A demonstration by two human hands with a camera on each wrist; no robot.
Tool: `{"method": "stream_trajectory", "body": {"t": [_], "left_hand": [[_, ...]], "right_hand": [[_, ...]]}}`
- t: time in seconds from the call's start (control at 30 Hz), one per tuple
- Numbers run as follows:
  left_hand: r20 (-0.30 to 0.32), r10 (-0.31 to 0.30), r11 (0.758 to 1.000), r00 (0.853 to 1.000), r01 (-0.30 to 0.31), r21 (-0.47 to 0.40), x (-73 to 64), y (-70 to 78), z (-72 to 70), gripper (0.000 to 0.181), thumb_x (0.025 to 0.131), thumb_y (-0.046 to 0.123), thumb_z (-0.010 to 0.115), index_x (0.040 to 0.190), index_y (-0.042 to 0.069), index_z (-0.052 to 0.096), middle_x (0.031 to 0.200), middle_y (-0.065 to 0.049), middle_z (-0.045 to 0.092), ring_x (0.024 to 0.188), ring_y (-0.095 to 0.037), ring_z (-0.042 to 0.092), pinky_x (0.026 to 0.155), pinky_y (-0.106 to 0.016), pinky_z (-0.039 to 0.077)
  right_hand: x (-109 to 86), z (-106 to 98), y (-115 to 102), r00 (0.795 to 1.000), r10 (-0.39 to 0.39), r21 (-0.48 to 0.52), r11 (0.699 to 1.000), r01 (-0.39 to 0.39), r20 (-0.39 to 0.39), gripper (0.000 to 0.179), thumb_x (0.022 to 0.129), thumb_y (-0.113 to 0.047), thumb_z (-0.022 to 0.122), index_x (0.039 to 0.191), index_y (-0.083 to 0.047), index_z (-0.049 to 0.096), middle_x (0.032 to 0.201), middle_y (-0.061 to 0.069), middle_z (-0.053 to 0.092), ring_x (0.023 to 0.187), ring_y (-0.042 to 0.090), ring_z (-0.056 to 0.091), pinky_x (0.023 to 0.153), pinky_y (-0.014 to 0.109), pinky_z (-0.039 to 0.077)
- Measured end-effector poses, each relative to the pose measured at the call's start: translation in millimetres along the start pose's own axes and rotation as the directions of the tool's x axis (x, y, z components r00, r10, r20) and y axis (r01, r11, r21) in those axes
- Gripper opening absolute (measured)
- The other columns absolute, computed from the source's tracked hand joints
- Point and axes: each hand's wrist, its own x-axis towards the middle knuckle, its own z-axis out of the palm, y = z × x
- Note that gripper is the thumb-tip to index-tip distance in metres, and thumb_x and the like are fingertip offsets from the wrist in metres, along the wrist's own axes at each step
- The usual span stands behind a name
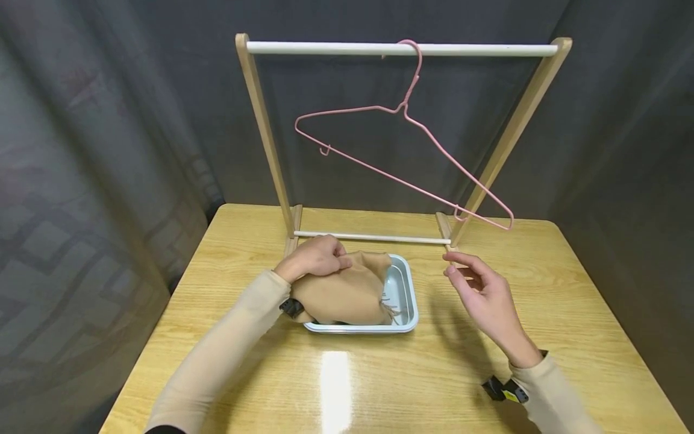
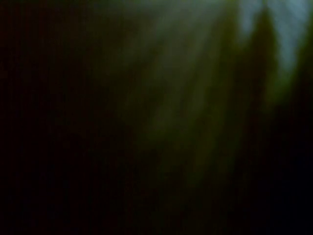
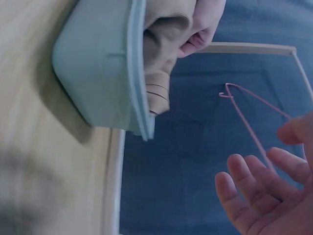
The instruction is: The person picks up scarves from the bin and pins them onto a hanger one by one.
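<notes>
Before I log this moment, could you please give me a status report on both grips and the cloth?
Left grip holding brown cloth, right grip empty. Cloth lying in pale blue tray. Nothing evident in the way; pink hanger on top rod.

A tan cloth (image 1: 341, 295) is lying bunched in a pale blue rectangular tray (image 1: 411, 304), covering its nine-o'clock side while the floor is showing at three, loose threads (image 1: 390, 311) trailing toward four o'clock. The left grip (image 1: 320, 256) is pinching the cloth near twelve o'clock; the right grip (image 1: 487, 298) is hovering beyond the tray's three-o'clock rim.
</notes>
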Motion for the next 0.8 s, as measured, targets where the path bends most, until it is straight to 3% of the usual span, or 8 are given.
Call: {"method": "stream_trajectory", "body": {"t": [0.2, 0.37, 0.5, 0.8], "left_hand": [[-0.007, 0.019, 1.000, 1.000, -0.019, 0.011, -0.6, 1.4, -1.8, 0.032, 0.103, 0.032, 0.067, 0.074, 0.019, 0.068, 0.064, 0.008, 0.052, 0.061, -0.011, 0.047, 0.059, -0.026, 0.038], [-0.016, 0.033, 0.999, 0.999, -0.032, 0.014, -3.3, 2.5, -4.5, 0.022, 0.103, 0.030, 0.068, 0.095, 0.013, 0.079, 0.077, 0.004, 0.066, 0.069, -0.012, 0.054, 0.067, -0.027, 0.043], [-0.014, 0.032, 0.999, 0.999, -0.032, 0.023, -7.7, 4.5, -7.8, 0.027, 0.103, 0.031, 0.069, 0.116, 0.011, 0.080, 0.096, 0.000, 0.077, 0.080, -0.014, 0.063, 0.076, -0.028, 0.050], [-0.013, 0.061, 0.996, 0.998, -0.060, 0.072, -16.1, 11.7, -12.1, 0.023, 0.102, 0.031, 0.067, 0.101, 0.013, 0.081, 0.079, 0.002, 0.069, 0.070, -0.013, 0.055, 0.066, -0.027, 0.043]], "right_hand": [[12.1, -12.7, -13.7, 0.989, -0.138, -0.089, 0.987, 0.133, -0.045, 0.027, 0.102, -0.006, 0.068, 0.127, -0.009, 0.076, 0.120, 0.012, 0.077, 0.099, -0.010, 0.067, 0.085, 0.005, 0.050], [23.4, -23.1, -21.5, 0.969, -0.231, -0.144, 0.965, 0.217, -0.087, 0.030, 0.098, -0.001, 0.070, 0.127, -0.005, 0.076, 0.118, 0.007, 0.076, 0.102, -0.010, 0.065, 0.089, 0.005, 0.048], [34.3, -32.3, -27.3, 0.956, -0.276, -0.175, 0.951, 0.256, -0.104, 0.035, 0.096, 0.004, 0.070, 0.129, -0.005, 0.075, 0.119, 0.013, 0.077, 0.103, -0.016, 0.061, 0.089, 0.003, 0.046], [61.2, -48.8, -35.1, 0.908, -0.391, -0.273, 0.899, 0.342, -0.149, 0.030, 0.094, 0.001, 0.074, 0.125, 0.001, 0.076, 0.120, 0.021, 0.076, 0.103, -0.024, 0.056, 0.090, 0.001, 0.044]]}}
